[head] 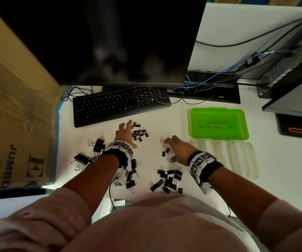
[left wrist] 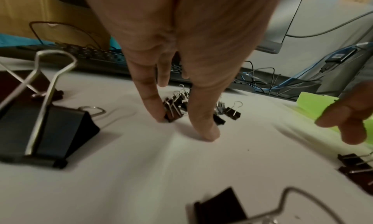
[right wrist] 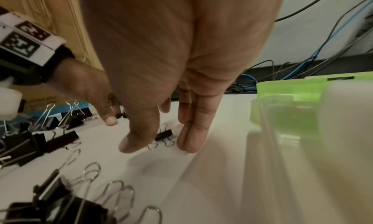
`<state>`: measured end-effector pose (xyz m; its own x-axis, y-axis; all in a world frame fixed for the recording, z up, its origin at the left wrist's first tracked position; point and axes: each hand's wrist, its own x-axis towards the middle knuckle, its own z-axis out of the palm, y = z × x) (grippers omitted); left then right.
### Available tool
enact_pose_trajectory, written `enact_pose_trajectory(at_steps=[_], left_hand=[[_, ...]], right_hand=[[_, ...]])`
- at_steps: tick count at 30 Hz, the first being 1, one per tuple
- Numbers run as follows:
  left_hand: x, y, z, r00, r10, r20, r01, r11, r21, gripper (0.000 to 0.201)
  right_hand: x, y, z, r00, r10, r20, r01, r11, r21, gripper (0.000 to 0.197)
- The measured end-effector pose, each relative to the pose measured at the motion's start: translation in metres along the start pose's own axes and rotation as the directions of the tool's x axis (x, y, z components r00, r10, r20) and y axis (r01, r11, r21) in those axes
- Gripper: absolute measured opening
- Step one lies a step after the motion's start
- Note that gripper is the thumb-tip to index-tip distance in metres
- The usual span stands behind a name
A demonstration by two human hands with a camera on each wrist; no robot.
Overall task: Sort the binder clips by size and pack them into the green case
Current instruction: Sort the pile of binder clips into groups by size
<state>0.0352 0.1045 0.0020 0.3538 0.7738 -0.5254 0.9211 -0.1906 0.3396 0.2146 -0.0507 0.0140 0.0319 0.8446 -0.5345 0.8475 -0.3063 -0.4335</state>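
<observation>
Black binder clips lie in groups on the white desk. My left hand (head: 130,134) reaches with straight fingers (left wrist: 206,131) onto the desk at the edge of a pile of small clips (head: 139,132) (left wrist: 174,110). My right hand (head: 168,150) hovers over a few small clips (head: 165,152); one small clip (right wrist: 164,134) lies between its thumb (right wrist: 134,142) and its straight fingers (right wrist: 191,139), with nothing gripped. The green case (head: 218,122) (right wrist: 288,99) lies open at the right, its translucent half (head: 224,158) nearest me.
Large clips (head: 96,144) (left wrist: 46,131) lie left of my left wrist. Medium clips (head: 132,172) and another clip pile (head: 168,179) sit near my body. A black keyboard (head: 121,104) and monitor (head: 110,39) stand behind, cardboard box (head: 14,106) on the left, cables (head: 210,82) and computer at the right.
</observation>
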Motion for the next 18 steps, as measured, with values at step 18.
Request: enact_pose_trajectory(at_steps=[18], left_hand=[[0.008,0.023,0.009,0.970,0.245,-0.008,-0.245,0.970,-0.006,0.101]], right_hand=[[0.058,-0.002,-0.017,0.991,0.013,-0.131,0.026,0.957,0.287,0.069]])
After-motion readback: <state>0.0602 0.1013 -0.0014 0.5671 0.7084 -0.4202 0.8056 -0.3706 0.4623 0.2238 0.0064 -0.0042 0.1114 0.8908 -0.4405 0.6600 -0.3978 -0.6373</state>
